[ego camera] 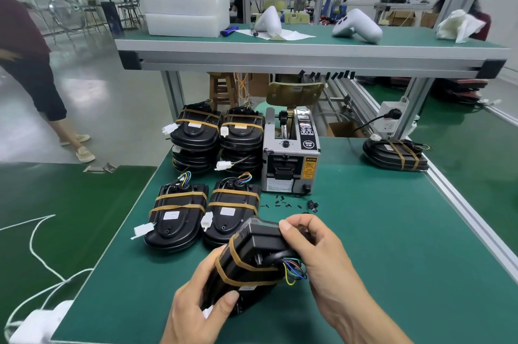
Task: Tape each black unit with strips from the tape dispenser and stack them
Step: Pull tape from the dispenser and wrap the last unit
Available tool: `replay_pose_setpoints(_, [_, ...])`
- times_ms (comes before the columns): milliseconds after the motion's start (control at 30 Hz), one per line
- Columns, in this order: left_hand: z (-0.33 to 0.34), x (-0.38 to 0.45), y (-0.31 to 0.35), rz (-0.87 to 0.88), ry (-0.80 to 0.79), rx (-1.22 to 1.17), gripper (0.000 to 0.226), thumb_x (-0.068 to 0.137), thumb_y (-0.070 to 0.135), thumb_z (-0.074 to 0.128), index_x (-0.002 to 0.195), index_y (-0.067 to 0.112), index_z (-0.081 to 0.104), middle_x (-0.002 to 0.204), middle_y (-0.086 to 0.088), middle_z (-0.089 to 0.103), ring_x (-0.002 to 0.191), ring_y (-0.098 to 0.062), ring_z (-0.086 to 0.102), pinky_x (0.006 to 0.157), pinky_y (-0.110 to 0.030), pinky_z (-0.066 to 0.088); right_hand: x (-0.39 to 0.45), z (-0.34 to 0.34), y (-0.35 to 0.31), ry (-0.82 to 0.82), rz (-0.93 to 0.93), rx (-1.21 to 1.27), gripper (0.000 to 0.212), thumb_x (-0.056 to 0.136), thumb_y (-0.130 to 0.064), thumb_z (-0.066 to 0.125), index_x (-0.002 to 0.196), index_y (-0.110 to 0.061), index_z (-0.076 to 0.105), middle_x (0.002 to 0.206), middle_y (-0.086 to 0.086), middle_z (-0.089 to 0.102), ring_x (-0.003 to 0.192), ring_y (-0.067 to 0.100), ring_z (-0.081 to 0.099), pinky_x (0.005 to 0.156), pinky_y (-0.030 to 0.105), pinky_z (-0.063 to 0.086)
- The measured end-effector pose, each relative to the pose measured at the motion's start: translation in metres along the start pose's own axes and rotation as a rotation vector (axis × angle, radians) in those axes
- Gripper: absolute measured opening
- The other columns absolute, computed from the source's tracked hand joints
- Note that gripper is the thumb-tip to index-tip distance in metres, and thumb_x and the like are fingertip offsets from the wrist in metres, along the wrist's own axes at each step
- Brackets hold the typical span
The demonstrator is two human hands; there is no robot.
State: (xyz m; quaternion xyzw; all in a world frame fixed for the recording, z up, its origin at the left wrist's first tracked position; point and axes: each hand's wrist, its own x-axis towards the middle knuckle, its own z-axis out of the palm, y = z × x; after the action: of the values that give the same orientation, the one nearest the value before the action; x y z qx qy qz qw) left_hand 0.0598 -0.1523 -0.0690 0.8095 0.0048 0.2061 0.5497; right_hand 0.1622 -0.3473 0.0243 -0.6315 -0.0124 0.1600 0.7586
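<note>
Both hands, left hand (pixel 196 304) and right hand (pixel 316 254), each grip curled round it, hold a banded black unit (pixel 252 262) before the tape dispenser (pixel 290 158). Left of the dispenser, two stacks (pixel 217 136) stand behind two singles (pixel 204 214) (seemingly unstacked); another lies right.

Tape dispenser (pixel 290 158) right of 4 stacks (pixel 217 175)

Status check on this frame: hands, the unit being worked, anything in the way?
Left hand and right hand both grip one black unit, two tape strips on it. Tape dispenser behind. Taped stacks left. Nothing blocking.
</note>
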Motion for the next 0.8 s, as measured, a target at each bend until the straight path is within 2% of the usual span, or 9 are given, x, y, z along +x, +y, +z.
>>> replay_pose_setpoints(100, [0.000, 0.000, -0.001, -0.004, -0.002, 0.001, 0.066, 0.086, 0.049, 0.073, 0.149, 0.046, 0.053, 0.125, 0.016, 0.076, 0.117, -0.001, 0.071, 0.095, -0.004, 0.046, 0.001, 0.000, 0.000, -0.011, -0.013, 0.008, 0.004, 0.093, -0.025, 0.076, 0.089, -0.024, 0.075, 0.088, 0.002, 0.074, 0.077, 0.011, 0.069, 0.064, 0.018, 0.053])
replay_pose_setpoints(267, [0.000, 0.000, 0.000, -0.015, 0.005, 0.012, 0.066, 0.086, 0.052, 0.072, 0.149, 0.048, 0.052, 0.126, 0.016, 0.076, 0.118, -0.002, 0.071, 0.096, -0.005, 0.047, 0.004, 0.001, 0.001, -0.020, -0.014, -0.014, 0.011, 0.099, -0.026, 0.069, 0.090, -0.027, 0.075, 0.093, 0.005, 0.078, 0.080, 0.016, 0.071, 0.071, 0.027, 0.055])
replay_pose_setpoints(433, [0.001, 0.001, 0.007, -0.018, 0.005, 0.014, 0.064, 0.086, 0.052, 0.070, 0.147, 0.051, 0.051, 0.129, 0.018, 0.074, 0.122, -0.004, 0.070, 0.098, -0.009, 0.049, 0.005, -0.001, 0.004, -0.019, -0.030, -0.010, 0.013, 0.101, -0.027, 0.066, 0.091, -0.029, 0.075, 0.096, 0.005, 0.078, 0.081, 0.015, 0.071, 0.071, 0.025, 0.054])
replay_pose_setpoints(633, [0.000, 0.001, 0.007, -0.040, 0.009, 0.042, 0.065, 0.085, 0.058, 0.069, 0.146, 0.055, 0.050, 0.126, 0.023, 0.074, 0.120, 0.002, 0.069, 0.095, -0.006, 0.048, 0.010, -0.005, 0.010, 0.003, -0.033, -0.015, 0.017, 0.103, -0.024, 0.063, 0.090, -0.027, 0.074, 0.101, 0.010, 0.076, 0.080, 0.014, 0.070, 0.066, 0.023, 0.054])
replay_pose_setpoints(700, [0.000, 0.002, 0.006, -0.063, 0.014, 0.038, 0.064, 0.085, 0.058, 0.069, 0.146, 0.056, 0.050, 0.127, 0.024, 0.074, 0.121, 0.002, 0.068, 0.096, -0.006, 0.048, 0.012, -0.006, 0.013, 0.011, -0.037, -0.012, 0.017, 0.103, -0.023, 0.062, 0.095, -0.031, 0.075, 0.104, 0.007, 0.078, 0.087, 0.016, 0.073, 0.075, 0.026, 0.055])
replay_pose_setpoints(800, [0.000, 0.001, 0.005, -0.086, 0.018, 0.034, 0.064, 0.088, 0.057, 0.069, 0.149, 0.053, 0.049, 0.132, 0.022, 0.072, 0.125, 0.000, 0.067, 0.098, -0.008, 0.047, 0.015, -0.011, 0.016, -0.001, -0.031, 0.042, 0.021, 0.106, -0.024, 0.057, 0.117, -0.033, 0.073, 0.110, 0.000, 0.078, 0.101, 0.016, 0.073, 0.086, 0.029, 0.051])
